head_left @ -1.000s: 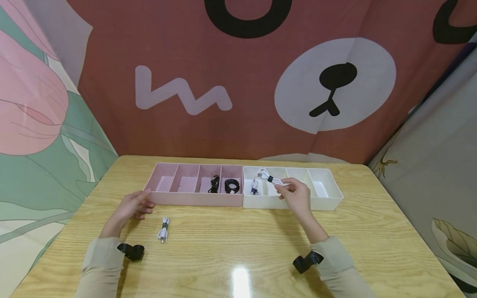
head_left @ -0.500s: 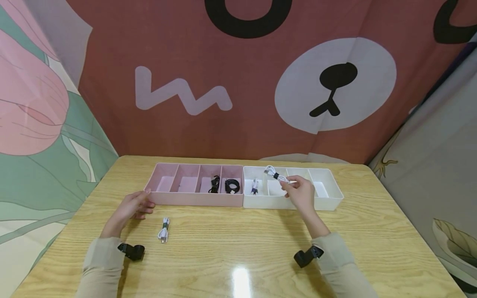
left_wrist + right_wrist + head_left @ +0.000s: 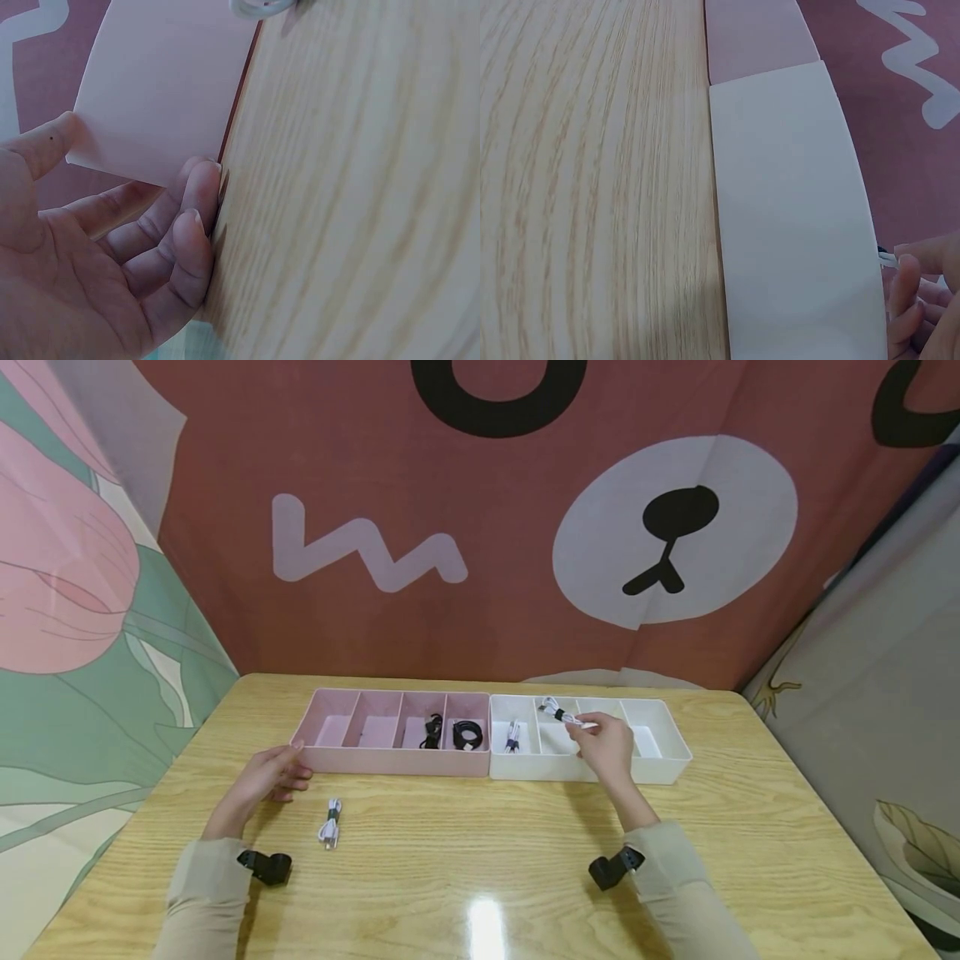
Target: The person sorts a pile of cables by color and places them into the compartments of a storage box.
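Observation:
My right hand (image 3: 606, 747) pinches a bundled white charging cable (image 3: 558, 711) with a dark tie, above the white divided box (image 3: 536, 767). The cable hangs over its second compartment from the left. In the right wrist view only a bit of the cable (image 3: 888, 259) shows beyond the box wall. My left hand (image 3: 266, 777) grips the left front corner of the pink divided box (image 3: 397, 762); in the left wrist view the thumb presses the front wall and curled fingers lie at the end. Another tied white cable (image 3: 329, 823) lies on the table near this hand.
Both boxes stand end to end near the back of the wooden table (image 3: 420, 860). Two black cables, one bunched (image 3: 431, 731) and one coiled (image 3: 467, 735), lie in the pink box's right compartments. A white cable (image 3: 512, 737) sits in the white box's leftmost compartment.
My right hand has moved a little to the right with the white cable, from over the divider near the first compartment to over the second. The left hand has stayed put.

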A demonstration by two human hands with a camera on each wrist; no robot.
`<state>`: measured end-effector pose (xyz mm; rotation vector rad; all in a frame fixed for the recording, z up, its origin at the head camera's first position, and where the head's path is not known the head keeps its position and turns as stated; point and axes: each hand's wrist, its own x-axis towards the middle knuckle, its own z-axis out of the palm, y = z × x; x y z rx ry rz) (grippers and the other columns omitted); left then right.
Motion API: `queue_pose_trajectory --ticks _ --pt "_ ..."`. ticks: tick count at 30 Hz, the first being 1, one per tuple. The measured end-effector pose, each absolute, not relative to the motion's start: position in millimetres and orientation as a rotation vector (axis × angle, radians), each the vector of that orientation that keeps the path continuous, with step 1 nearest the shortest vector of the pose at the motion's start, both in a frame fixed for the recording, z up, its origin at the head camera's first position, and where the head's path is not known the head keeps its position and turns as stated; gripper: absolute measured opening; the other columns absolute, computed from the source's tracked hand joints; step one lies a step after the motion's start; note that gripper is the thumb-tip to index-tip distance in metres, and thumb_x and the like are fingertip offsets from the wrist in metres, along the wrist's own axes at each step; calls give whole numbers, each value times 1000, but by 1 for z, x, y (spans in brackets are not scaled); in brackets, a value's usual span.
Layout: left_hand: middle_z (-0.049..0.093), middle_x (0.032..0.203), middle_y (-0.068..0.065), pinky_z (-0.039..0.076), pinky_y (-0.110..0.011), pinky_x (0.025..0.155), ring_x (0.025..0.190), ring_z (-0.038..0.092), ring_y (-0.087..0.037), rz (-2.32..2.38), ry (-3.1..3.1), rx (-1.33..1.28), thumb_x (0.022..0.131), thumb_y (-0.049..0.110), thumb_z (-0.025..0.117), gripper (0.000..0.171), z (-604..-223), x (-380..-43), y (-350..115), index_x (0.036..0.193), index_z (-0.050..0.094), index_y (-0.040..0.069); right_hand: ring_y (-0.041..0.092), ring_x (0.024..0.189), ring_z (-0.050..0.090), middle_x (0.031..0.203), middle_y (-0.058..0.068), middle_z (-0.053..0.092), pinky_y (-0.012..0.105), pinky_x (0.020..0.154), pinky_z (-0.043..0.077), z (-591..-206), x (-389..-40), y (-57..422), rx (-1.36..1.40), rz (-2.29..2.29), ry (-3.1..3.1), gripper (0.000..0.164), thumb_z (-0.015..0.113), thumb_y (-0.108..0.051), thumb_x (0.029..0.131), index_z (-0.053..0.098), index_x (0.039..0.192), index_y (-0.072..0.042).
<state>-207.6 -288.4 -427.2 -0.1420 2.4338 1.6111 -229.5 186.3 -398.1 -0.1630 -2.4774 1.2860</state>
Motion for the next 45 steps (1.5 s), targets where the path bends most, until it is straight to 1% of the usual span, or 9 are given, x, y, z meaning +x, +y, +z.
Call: queue_pose_trajectory --ticks 4,11,19,22,26,33,36,41,45 --pt "63 85 -5 50 -31 60 72 61 -13 1616 2426 -129 95 49 35 68 -427 -207 -289 123 37 -13 9 36 52 73 16 68 23 40 38 -398 -232 187 -110 1230 -2538 20 69 -13 79 69 93 1" --pt "63 84 -4 50 -30 60 72 61 -13 1613 2430 -162 95 49 36 66 -428 -208 -288 122 39 -11 11 39 54 80 19 67 25 41 43 -396 -237 189 -32 1166 -2668 27 68 -12 78 67 101 2" --pt "63 86 -5 50 -31 60 73 61 -13 1614 2427 -165 94 50 36 68 -429 -210 -289 124 38 -11 11 43 56 79 19 67 25 43 47 -396 -235 189 -41 1241 -2618 27 70 -9 76 66 99 4" --pt "63 85 -5 50 -31 60 72 61 -13 1614 2431 -164 94 50 36 67 -428 -210 -289 123 39 -11 11 42 55 75 17 66 24 43 46 -397 -233 188 -14 1284 -2546 26 70 -7 74 66 96 6" --pt "63 85 -5 50 -31 60 72 61 -13 1613 2433 -160 94 50 36 67 -429 -210 -289 122 40 -11 16 42 57 70 14 66 23 43 44 -397 -230 187 14 1312 -2486 25 71 -7 73 66 93 7" --pt "63 85 -5 50 -30 60 72 61 -13 1615 2427 -167 95 49 35 66 -429 -210 -289 122 39 -11 28 50 61 72 16 66 22 46 45 -397 -229 187 -10 1347 -2479 22 72 -7 76 67 93 6" --pt "63 85 -4 50 -30 59 72 61 -13 1614 2428 -172 95 48 35 65 -428 -209 -288 123 39 -11 30 52 62 70 16 66 21 45 44 -397 -228 186 -14 1364 -2465 21 72 -7 76 67 93 6" --pt "63 84 -5 50 -30 59 71 61 -13 1610 2431 -178 95 48 35 65 -427 -208 -287 122 39 -11 29 53 62 70 14 65 20 45 43 -394 -223 184 -19 1399 -2446 21 71 -8 77 67 93 6" --pt "63 85 -5 50 -31 60 72 61 -13 1603 2435 -177 95 50 35 66 -427 -208 -287 123 39 -11 28 54 62 70 13 66 21 45 42 -392 -219 182 -22 1428 -2449 20 72 -9 78 68 92 4"
